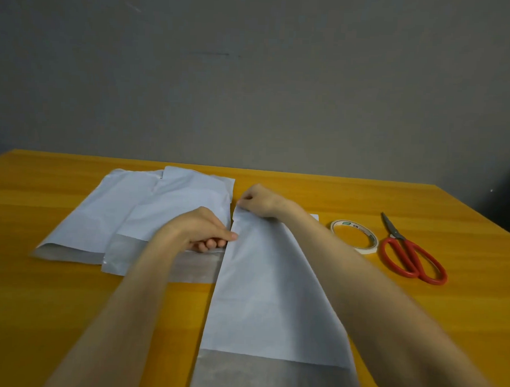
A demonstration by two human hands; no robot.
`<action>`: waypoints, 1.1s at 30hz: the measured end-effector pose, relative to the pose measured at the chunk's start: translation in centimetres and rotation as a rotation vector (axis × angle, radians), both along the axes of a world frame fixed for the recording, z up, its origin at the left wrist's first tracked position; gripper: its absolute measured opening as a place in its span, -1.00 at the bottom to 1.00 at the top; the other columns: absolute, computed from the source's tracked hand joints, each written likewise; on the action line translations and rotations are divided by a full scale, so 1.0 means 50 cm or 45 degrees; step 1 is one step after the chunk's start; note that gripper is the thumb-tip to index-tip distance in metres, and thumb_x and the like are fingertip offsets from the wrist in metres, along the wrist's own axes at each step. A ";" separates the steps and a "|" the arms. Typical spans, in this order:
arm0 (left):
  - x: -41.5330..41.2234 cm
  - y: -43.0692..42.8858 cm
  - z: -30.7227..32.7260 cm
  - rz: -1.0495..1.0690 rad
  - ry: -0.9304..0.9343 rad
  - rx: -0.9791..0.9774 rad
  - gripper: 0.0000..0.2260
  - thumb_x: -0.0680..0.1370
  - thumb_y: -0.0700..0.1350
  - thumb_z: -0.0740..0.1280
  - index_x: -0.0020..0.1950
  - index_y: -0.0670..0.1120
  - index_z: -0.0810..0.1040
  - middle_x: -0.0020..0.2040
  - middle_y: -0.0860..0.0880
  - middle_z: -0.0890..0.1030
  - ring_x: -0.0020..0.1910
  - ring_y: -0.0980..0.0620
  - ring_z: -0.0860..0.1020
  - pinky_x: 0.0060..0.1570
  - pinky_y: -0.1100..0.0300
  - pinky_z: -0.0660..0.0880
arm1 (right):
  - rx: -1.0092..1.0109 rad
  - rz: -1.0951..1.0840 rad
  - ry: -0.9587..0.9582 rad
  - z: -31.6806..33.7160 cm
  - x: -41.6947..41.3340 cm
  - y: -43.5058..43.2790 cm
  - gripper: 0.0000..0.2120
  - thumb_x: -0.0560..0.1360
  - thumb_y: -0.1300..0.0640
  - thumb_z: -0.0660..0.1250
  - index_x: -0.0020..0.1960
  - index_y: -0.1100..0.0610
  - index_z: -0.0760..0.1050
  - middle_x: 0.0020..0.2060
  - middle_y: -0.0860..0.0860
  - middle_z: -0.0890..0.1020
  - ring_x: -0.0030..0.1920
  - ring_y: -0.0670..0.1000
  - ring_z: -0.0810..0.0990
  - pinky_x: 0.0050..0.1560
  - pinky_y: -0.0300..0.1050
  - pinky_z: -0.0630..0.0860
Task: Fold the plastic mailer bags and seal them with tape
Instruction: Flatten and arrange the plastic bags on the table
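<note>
From the head view, one long white mailer bag (270, 284) lies lengthwise on the yellow bench (53, 295). It runs from the near edge of the picture, where its grey strip shows, away to the hands.

The right hand (256, 200) sits at the far end of this bag, with curled fingers pinching its far left corner. The left hand (205, 232) is just beside the bag's left edge, a little nearer. Its fingers are curled under and the thumb tip meets that edge, so it seems to pinch the edge too.

A loose pile of other bags (147, 212) lies to the left, partly under the left hand. The tape roll (354, 235) and red scissors (412, 254) lie well to the right, touched by neither hand.

The step in hand looks like the start of the fold: the far end is gripped but not yet turned over, and no tape is on the bag.

The next move probably calls for both hands to bring that end toward the near end, keeping the side edges in line, and then press the crease flat. One hand would have to keep the slippery plastic down while the other reaches right for the tape.
</note>
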State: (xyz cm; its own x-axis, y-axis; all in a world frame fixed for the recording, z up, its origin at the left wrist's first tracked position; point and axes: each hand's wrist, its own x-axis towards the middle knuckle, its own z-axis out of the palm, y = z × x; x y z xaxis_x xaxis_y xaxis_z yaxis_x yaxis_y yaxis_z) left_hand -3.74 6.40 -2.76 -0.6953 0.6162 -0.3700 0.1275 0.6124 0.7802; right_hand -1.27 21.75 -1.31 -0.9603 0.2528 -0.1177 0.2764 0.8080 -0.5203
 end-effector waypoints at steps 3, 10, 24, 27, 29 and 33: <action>-0.004 0.000 -0.005 -0.019 -0.010 -0.003 -0.69 0.49 -0.11 0.41 -0.41 -0.15 0.45 -0.61 0.02 0.34 -0.65 0.16 0.24 -0.60 0.36 0.23 | 0.012 0.035 -0.066 -0.002 -0.025 -0.003 -0.82 0.54 0.18 0.29 0.02 0.23 0.62 -0.05 0.06 0.60 -0.07 0.00 0.49 -0.06 -0.15 0.42; -0.008 -0.004 -0.006 -0.072 -0.025 -0.055 -0.73 0.48 -0.14 0.42 -0.39 -0.16 0.49 -0.59 0.01 0.40 -0.62 0.16 0.29 -0.55 0.37 0.29 | -0.052 -0.085 0.139 -0.014 -0.024 0.015 -0.87 0.51 0.20 0.35 -0.03 0.23 0.65 -0.14 0.04 0.61 -0.21 -0.08 0.50 -0.18 -0.27 0.41; -0.017 0.060 -0.022 0.497 0.150 0.235 -0.69 0.53 -0.12 0.34 -0.33 -0.14 0.31 -0.43 -0.07 0.27 -0.54 0.01 0.20 -0.57 0.32 0.16 | -0.174 -0.646 0.077 -0.014 0.148 0.164 -0.72 0.57 0.09 0.27 -0.26 0.21 0.46 -0.34 0.08 0.52 -0.37 -0.02 0.41 -0.32 -0.20 0.36; -0.018 0.064 -0.028 0.528 0.196 0.219 -0.75 0.52 -0.17 0.36 -0.30 -0.17 0.38 -0.44 -0.08 0.29 -0.54 -0.01 0.23 -0.62 0.33 0.18 | -0.107 -0.643 0.149 -0.021 0.144 0.155 -0.80 0.55 0.13 0.30 -0.13 0.26 0.55 -0.26 0.13 0.53 -0.33 0.01 0.42 -0.28 -0.12 0.37; -0.018 0.064 -0.030 0.531 0.228 0.243 -0.86 0.52 -0.19 0.36 -0.18 -0.23 0.48 -0.43 -0.08 0.30 -0.52 -0.02 0.23 -0.55 0.27 0.21 | -0.028 -0.642 0.238 -0.026 0.136 0.152 -0.81 0.54 0.17 0.31 -0.01 0.29 0.59 -0.15 0.12 0.54 -0.19 0.03 0.46 -0.19 -0.10 0.42; -0.011 0.062 -0.036 0.521 0.319 0.261 -0.88 0.53 -0.21 0.33 -0.16 -0.24 0.51 -0.45 -0.10 0.32 -0.50 -0.03 0.26 -0.43 0.24 0.26 | -0.019 -0.718 0.382 -0.042 0.123 0.144 -0.85 0.54 0.26 0.27 -0.02 0.28 0.61 -0.01 0.20 0.61 -0.12 0.08 0.49 -0.20 -0.11 0.47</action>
